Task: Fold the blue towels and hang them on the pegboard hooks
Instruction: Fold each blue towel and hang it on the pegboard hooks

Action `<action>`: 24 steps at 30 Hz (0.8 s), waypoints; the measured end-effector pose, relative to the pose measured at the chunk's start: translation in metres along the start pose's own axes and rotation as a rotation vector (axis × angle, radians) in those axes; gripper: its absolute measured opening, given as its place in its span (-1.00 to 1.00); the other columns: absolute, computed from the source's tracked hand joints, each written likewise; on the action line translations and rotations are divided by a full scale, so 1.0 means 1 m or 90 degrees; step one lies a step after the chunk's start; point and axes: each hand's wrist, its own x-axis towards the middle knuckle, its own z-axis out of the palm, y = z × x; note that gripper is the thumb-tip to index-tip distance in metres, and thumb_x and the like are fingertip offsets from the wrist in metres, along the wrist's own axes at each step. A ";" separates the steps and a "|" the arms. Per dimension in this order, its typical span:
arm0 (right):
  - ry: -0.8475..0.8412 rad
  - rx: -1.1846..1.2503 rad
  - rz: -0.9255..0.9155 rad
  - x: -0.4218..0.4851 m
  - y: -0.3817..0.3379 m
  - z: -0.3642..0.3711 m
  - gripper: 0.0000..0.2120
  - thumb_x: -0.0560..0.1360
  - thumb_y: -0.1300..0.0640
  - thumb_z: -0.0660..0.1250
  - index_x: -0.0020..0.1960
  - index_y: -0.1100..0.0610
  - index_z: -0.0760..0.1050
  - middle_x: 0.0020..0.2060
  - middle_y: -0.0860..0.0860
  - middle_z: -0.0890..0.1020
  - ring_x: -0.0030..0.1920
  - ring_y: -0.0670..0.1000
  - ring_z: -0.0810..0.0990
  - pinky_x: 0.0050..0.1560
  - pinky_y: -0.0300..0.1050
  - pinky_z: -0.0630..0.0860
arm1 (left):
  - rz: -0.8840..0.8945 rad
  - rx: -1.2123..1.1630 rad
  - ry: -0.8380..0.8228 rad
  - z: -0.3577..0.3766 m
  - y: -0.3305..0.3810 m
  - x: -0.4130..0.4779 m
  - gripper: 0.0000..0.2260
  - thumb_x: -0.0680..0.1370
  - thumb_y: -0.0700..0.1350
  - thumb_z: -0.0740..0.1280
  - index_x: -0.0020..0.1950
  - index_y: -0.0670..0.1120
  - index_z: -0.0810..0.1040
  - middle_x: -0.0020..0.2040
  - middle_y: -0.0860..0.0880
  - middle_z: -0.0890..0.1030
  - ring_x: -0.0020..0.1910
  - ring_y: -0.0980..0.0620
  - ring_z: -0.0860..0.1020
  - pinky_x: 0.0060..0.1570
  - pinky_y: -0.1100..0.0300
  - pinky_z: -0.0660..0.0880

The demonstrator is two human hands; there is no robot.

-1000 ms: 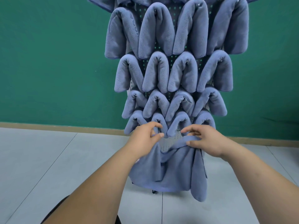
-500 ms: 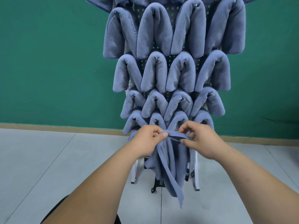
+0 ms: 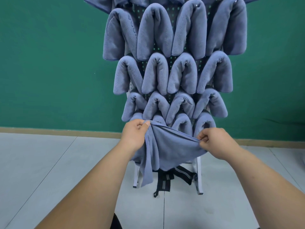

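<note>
Sixteen-odd folded towels (image 3: 155, 30) hung on pegboard (image 3: 170, 15); one unfolded towel (image 3: 170, 146) remaining, pinched by left hand (image 3: 134, 135) and right hand (image 3: 214, 142).

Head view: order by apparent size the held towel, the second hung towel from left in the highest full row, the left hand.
1. held towel
2. second hung towel
3. left hand
Nearness to camera makes real sizes unsure.
</note>
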 end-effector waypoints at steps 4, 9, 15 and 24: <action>0.000 0.012 0.010 0.004 0.008 0.002 -0.87 0.57 0.16 0.28 -0.04 -0.06 0.53 -0.27 -0.05 0.67 -0.17 0.10 0.65 -0.09 0.09 0.64 | -0.011 0.023 0.062 -0.005 -0.005 0.006 -0.76 0.66 0.00 0.38 -0.16 -0.07 0.61 -0.34 0.06 0.53 -0.32 0.01 0.46 -0.10 0.05 0.51; -0.027 0.447 0.023 0.001 -0.004 -0.007 -0.85 0.68 0.23 0.27 0.09 0.07 0.60 -0.28 0.07 0.63 -0.28 0.04 0.63 -0.04 0.09 0.67 | -0.031 0.079 -0.012 -0.006 -0.017 0.009 -0.98 0.61 -0.08 0.46 0.00 0.02 0.64 -0.24 -0.02 0.59 -0.22 -0.11 0.62 0.10 -0.17 0.64; -0.100 0.470 -0.053 -0.010 -0.024 -0.018 -0.82 0.63 0.21 0.41 0.08 0.00 0.75 -0.18 -0.03 0.72 -0.18 -0.10 0.65 -0.02 -0.26 0.61 | -0.008 0.084 -0.145 0.003 -0.004 -0.008 -0.81 0.59 -0.23 0.48 0.16 -0.04 0.64 -0.07 -0.08 0.58 -0.27 0.06 0.60 -0.18 0.31 0.53; 0.090 0.090 -0.170 -0.009 -0.038 0.006 -0.91 0.51 0.07 0.54 -0.09 -0.12 0.68 -0.15 -0.17 0.64 -0.12 -0.22 0.60 -0.01 -0.25 0.52 | 0.042 0.008 -0.186 0.017 0.009 -0.024 -0.77 0.56 -0.25 0.50 0.16 0.00 0.66 -0.07 0.07 0.69 -0.27 0.16 0.60 -0.07 0.26 0.55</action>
